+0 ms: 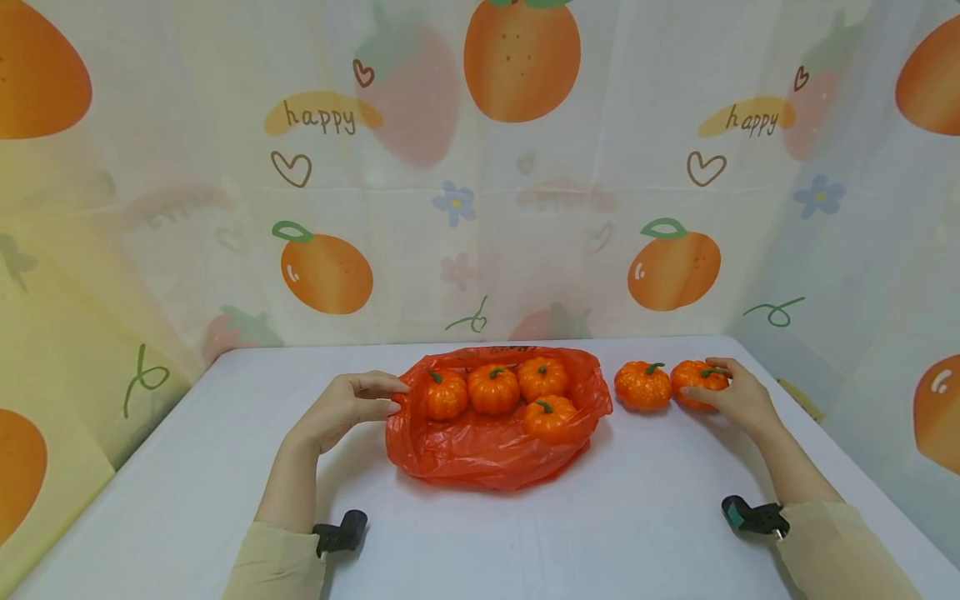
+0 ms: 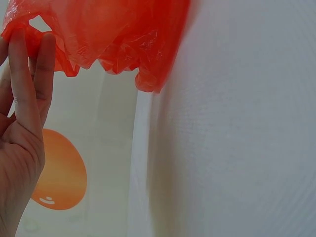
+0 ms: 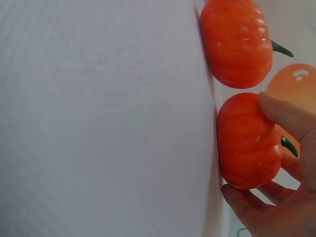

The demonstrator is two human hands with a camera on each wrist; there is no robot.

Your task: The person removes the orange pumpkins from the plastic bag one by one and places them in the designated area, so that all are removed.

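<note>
A red plastic bag [image 1: 480, 462] lies on the table with its mouth spread wide, and several small orange pumpkins [image 1: 492, 389] sit inside. At the bag's left rim, my left hand [image 1: 341, 412] pinches the plastic between thumb and fingers; the left wrist view shows the fingers [image 2: 24, 79] at the film's edge. My right hand [image 1: 738, 393] grips a small pumpkin [image 1: 693, 383] with a green stem at the far right, thumb on one side and fingers on the other. That pumpkin [image 3: 249, 143] is at the table surface. Just left of it stands another pumpkin [image 1: 642, 387].
The white-covered table [image 1: 525, 542] meets a fruit-print curtain [image 1: 517, 192] at its back edge, with more of the curtain at both sides. Dark camera mounts [image 1: 753, 515] are strapped to both wrists.
</note>
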